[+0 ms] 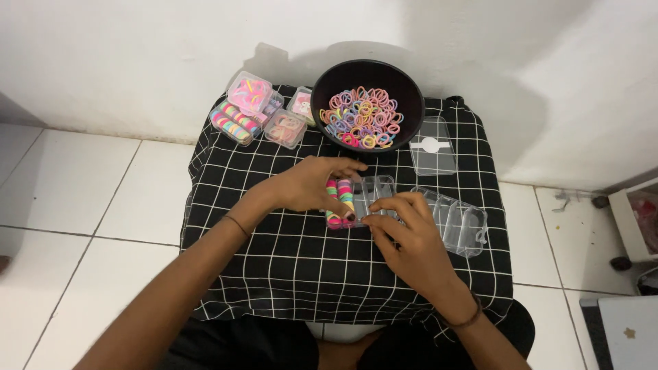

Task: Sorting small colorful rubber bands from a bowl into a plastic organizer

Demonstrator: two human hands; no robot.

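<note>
The fingers of the left hand [308,185] curl over the near end of a small clear plastic compartment box [367,199] at the middle of the black cloth with a white grid [274,253], pressing rolled stacks of pink, green and yellow elastic hair ties [339,199] into its left-hand slots; the grip looks closed on the ties, though the fingertips are partly hidden. The right hand [411,240], at about five o'clock from the box, pinches the box's near edge between thumb and forefinger and steadies it. The filling of the box appears to be partway along: two slots hold ties, the slots to the right look bare. At twelve o'clock from the box, a round black bowl [327,89] holds a loose heap of pastel hair ties [362,116]. At ten o'clock, several filled clear boxes [257,109] sit stacked, their ties packed in coloured rows. At three o'clock an open empty clear divided box [456,219] lies just beside the right hand, and at one o'clock a closed clear box [432,145] rests near the bowl.
</note>
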